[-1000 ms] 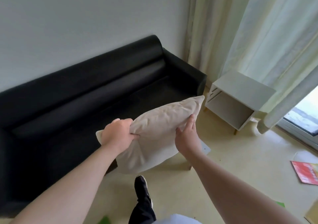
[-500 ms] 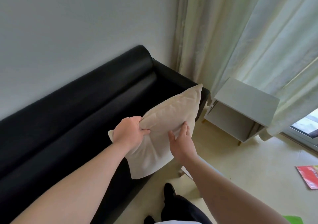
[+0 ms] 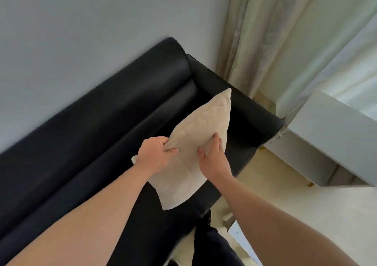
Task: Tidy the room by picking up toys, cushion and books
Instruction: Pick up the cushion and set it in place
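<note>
Sofa [image 3: 102,122] cropped, cushion [image 3: 195,127] partly hiding left hand [image 3: 152,153]

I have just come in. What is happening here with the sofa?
A person is holding a beige cushion with both hands over the black sofa, near the armrest end. The left hand grips a bunch of fabric at the cushion's edge. The right hand lies flat against its face, fingers straight. It is not clear whether the cushion touches the seat. A white side table stands beside the sofa.
</note>
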`<action>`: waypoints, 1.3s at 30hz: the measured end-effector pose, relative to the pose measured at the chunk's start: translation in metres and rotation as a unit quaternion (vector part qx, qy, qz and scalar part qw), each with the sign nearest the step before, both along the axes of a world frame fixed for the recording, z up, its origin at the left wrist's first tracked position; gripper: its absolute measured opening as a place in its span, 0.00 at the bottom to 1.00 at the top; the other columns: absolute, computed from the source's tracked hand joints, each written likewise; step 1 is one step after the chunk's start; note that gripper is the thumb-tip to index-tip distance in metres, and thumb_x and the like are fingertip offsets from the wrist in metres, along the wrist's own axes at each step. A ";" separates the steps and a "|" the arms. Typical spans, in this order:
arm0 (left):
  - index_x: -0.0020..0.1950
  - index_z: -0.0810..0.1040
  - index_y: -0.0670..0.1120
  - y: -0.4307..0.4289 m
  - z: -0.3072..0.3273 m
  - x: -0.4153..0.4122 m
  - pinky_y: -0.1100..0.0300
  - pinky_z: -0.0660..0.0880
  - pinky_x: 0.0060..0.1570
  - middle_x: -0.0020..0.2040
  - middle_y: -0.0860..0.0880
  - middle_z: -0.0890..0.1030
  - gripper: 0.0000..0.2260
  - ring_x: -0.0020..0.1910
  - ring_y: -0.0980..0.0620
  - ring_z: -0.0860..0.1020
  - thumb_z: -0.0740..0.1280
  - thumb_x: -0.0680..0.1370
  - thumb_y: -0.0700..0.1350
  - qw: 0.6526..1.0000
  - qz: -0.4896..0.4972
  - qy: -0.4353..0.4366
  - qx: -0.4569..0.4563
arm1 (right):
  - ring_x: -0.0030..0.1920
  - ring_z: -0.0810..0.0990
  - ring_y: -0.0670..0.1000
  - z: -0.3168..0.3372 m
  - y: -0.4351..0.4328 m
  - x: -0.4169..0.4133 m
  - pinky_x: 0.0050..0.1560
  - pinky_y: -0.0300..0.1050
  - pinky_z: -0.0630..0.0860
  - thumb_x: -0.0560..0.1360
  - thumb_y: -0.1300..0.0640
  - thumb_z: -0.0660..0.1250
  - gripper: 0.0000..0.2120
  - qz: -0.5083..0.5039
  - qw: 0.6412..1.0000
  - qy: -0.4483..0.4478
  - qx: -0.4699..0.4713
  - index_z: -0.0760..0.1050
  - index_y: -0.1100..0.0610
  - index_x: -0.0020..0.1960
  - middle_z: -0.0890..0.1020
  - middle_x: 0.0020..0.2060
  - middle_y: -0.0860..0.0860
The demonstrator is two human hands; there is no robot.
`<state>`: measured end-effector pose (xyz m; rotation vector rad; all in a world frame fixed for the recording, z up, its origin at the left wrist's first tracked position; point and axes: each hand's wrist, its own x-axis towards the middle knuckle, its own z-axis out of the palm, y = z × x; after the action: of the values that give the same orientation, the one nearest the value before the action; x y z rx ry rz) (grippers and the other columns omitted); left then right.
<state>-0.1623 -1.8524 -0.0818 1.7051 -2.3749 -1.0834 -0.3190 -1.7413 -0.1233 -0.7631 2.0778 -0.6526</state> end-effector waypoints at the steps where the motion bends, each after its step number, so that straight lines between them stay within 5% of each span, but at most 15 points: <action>1: 0.39 0.81 0.51 -0.015 -0.005 -0.009 0.52 0.78 0.41 0.36 0.52 0.82 0.08 0.38 0.53 0.80 0.74 0.74 0.53 1.000 0.002 0.002 0.003 | 0.57 0.81 0.58 -0.006 -0.015 -0.008 0.50 0.52 0.81 0.84 0.43 0.53 0.35 -0.003 1.000 0.000 0.003 0.34 0.48 0.81 0.44 0.82 0.47; 8: 0.47 0.82 0.47 -0.123 -0.054 -0.043 0.53 0.78 0.46 0.42 0.51 0.83 0.09 0.43 0.52 0.81 0.71 0.77 0.53 0.999 0.032 0.017 0.036 | 0.73 0.70 0.56 -0.056 -0.104 -0.041 0.61 0.53 0.78 0.83 0.43 0.57 0.36 -0.015 0.999 0.019 -0.020 0.37 0.42 0.81 0.43 0.81 0.42; 11: 0.66 0.73 0.51 -0.170 -0.094 -0.032 0.47 0.76 0.57 0.57 0.49 0.81 0.16 0.55 0.47 0.79 0.63 0.81 0.56 0.996 0.038 -0.080 0.030 | 0.76 0.65 0.58 -0.096 -0.144 -0.048 0.63 0.53 0.77 0.83 0.44 0.57 0.36 0.046 0.999 0.007 0.023 0.36 0.39 0.80 0.39 0.81 0.47; 13: 0.78 0.58 0.56 -0.194 -0.125 -0.024 0.38 0.65 0.70 0.76 0.45 0.66 0.26 0.72 0.41 0.68 0.61 0.82 0.56 0.979 -0.026 -0.200 0.000 | 0.78 0.60 0.60 -0.126 -0.171 -0.049 0.69 0.57 0.72 0.83 0.43 0.57 0.36 0.081 0.995 -0.010 0.064 0.36 0.40 0.80 0.38 0.81 0.51; 15: 0.81 0.48 0.60 -0.207 -0.146 -0.016 0.31 0.55 0.71 0.82 0.50 0.50 0.34 0.80 0.44 0.51 0.63 0.80 0.58 0.965 -0.035 -0.257 -0.026 | 0.79 0.56 0.62 -0.149 -0.194 -0.047 0.73 0.59 0.68 0.82 0.42 0.58 0.38 0.097 0.991 -0.025 0.086 0.36 0.40 0.80 0.38 0.81 0.53; 19: 0.77 0.59 0.52 -0.183 -0.167 -0.004 0.44 0.66 0.67 0.76 0.49 0.62 0.38 0.75 0.47 0.60 0.74 0.73 0.54 0.981 0.187 -0.045 -0.026 | 0.80 0.43 0.62 -0.173 -0.212 -0.032 0.77 0.61 0.58 0.80 0.43 0.63 0.43 0.084 0.992 -0.033 0.088 0.34 0.41 0.80 0.36 0.80 0.53; 21: 0.76 0.61 0.49 -0.175 -0.175 -0.010 0.46 0.69 0.65 0.75 0.48 0.63 0.38 0.73 0.45 0.63 0.76 0.72 0.52 0.968 0.246 -0.015 -0.046 | 0.80 0.39 0.62 -0.180 -0.213 -0.023 0.76 0.62 0.55 0.79 0.42 0.65 0.46 0.071 0.994 -0.030 0.077 0.32 0.40 0.79 0.34 0.80 0.52; 29: 0.78 0.36 0.63 -0.203 -0.189 -0.035 0.42 0.72 0.62 0.74 0.41 0.54 0.57 0.70 0.37 0.59 0.78 0.67 0.58 0.981 -0.006 -0.191 -0.013 | 0.80 0.34 0.60 -0.199 -0.222 -0.032 0.78 0.66 0.49 0.76 0.44 0.70 0.55 0.063 0.994 -0.001 0.085 0.24 0.38 0.76 0.28 0.78 0.51; 39: 0.79 0.36 0.62 -0.218 -0.205 -0.060 0.42 0.74 0.59 0.71 0.39 0.57 0.54 0.67 0.36 0.64 0.76 0.70 0.60 0.973 -0.052 -0.220 -0.054 | 0.80 0.34 0.60 -0.206 -0.234 -0.060 0.77 0.69 0.49 0.75 0.46 0.73 0.56 0.037 0.996 0.013 0.077 0.27 0.36 0.76 0.28 0.78 0.49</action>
<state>-0.2222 -2.0703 -0.2869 1.9699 -2.7416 -0.6159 -0.3793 -1.9751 -0.3290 -0.7593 2.0858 -0.4389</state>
